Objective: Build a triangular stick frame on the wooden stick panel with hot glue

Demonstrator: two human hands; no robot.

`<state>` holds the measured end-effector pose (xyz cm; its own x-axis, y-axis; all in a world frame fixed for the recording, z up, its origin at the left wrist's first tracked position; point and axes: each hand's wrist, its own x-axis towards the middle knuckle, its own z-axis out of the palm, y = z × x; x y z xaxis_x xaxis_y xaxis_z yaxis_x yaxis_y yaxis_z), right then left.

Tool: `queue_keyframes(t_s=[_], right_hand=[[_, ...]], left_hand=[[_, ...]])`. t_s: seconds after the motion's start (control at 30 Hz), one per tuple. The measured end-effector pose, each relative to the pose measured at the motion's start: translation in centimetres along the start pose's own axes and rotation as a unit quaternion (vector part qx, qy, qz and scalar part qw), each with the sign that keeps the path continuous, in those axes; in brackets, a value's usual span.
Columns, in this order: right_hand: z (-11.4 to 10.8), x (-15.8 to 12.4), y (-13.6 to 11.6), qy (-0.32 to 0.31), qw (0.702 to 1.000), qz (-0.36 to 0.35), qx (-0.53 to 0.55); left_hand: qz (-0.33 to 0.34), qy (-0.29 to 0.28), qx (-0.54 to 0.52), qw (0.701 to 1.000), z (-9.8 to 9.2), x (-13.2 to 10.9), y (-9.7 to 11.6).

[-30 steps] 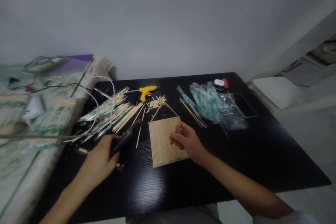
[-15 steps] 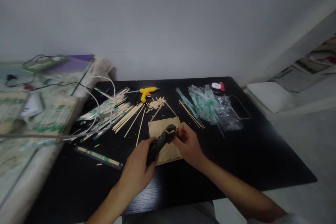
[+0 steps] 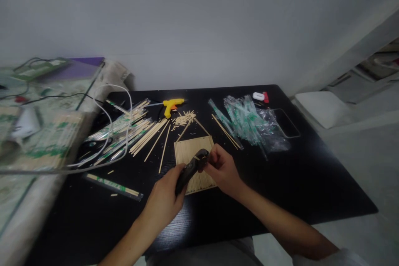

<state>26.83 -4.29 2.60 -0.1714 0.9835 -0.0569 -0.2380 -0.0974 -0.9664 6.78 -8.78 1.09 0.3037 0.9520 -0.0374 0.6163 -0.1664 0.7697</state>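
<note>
My left hand [image 3: 165,193] is wrapped around the handles of dark pliers [image 3: 190,170], whose rounded jaws point up and to the right. At those jaws is a short piece of light wooden stick, pinched by the fingertips of my right hand [image 3: 222,170] and partly hidden by them. Beneath both hands lies a square panel of sticks laid side by side [image 3: 190,149]. Two sticks form a triangle [image 3: 201,126] at the panel's far edge, its tip by a pile of short cut sticks [image 3: 185,119].
A yellow glue gun [image 3: 171,106] lies at the back. Loose chopsticks [image 3: 148,137] and wrapped ones spread to the left, crossed by a white cable [image 3: 127,133]. Crumpled plastic wrappers [image 3: 245,118], a phone-like dark slab [image 3: 286,124] and a white case [image 3: 258,96] lie right.
The jaws of the pliers have closed up around the stick piece and turned slightly. Both hands keep their grip in nearly the same place; the view has shifted a little.
</note>
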Motion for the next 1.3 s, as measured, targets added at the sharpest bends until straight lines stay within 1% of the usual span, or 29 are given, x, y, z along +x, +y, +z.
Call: queue_keyframes(t_s=[0.17, 0.37, 0.5, 0.67, 0.73, 0.8, 0.83, 0.9, 0.97, 1.03, 1.17, 1.3], right_hand=[[-0.2, 0.1, 0.4, 0.011, 1.0, 0.003, 0.006], [-0.3, 0.3, 0.8, 0.02, 1.0, 0.011, 0.012], [-0.1, 0.4, 0.9, 0.021, 0.999, 0.028, 0.004], [-1.0, 0.7, 1.1, -0.04, 0.995, 0.09, -0.021], [-1.6, 0.8, 0.7, -0.063, 0.993, 0.087, -0.053], [-2.1, 0.9, 0.1, -0.106, 0.989, 0.075, -0.069], [-2.2, 1.0, -0.2, -0.136, 0.986, 0.078, -0.064], [-2.4, 1.1, -0.5, -0.194, 0.975, 0.107, -0.035], [-2.3, 1.2, -0.5, -0.23, 0.962, 0.146, 0.007], [-2.2, 1.3, -0.1, -0.241, 0.954, 0.175, 0.035], [-1.9, 1.3, 0.7, -0.232, 0.947, 0.217, 0.048], [-2.0, 1.6, 0.5, -0.229, 0.947, 0.223, 0.041]], left_hand=[[-0.017, -0.008, 0.024, 1.0, 0.2, 0.3, 0.2], [-0.058, -0.036, 0.082, 0.994, 0.2, 0.4, -0.1], [-0.05, -0.028, 0.104, 0.993, 0.0, 0.4, -0.3], [-0.07, -0.033, 0.149, 0.986, -1.3, 0.5, -0.5], [-0.062, -0.045, 0.163, 0.984, -2.2, 0.4, -0.5], [-0.055, -0.066, 0.18, 0.98, -3.1, 0.3, -0.5], [-0.055, -0.077, 0.191, 0.977, -3.5, 0.3, -0.4], [-0.055, -0.097, 0.207, 0.972, -4.2, 0.2, -0.3], [-0.051, -0.116, 0.208, 0.97, -4.7, 0.2, -0.1], [-0.05, -0.134, 0.194, 0.971, -4.9, 0.3, 0.0], [-0.072, -0.152, 0.175, 0.97, -4.8, 0.4, -0.2], [-0.095, -0.147, 0.193, 0.965, -5.1, 0.2, -0.7]])
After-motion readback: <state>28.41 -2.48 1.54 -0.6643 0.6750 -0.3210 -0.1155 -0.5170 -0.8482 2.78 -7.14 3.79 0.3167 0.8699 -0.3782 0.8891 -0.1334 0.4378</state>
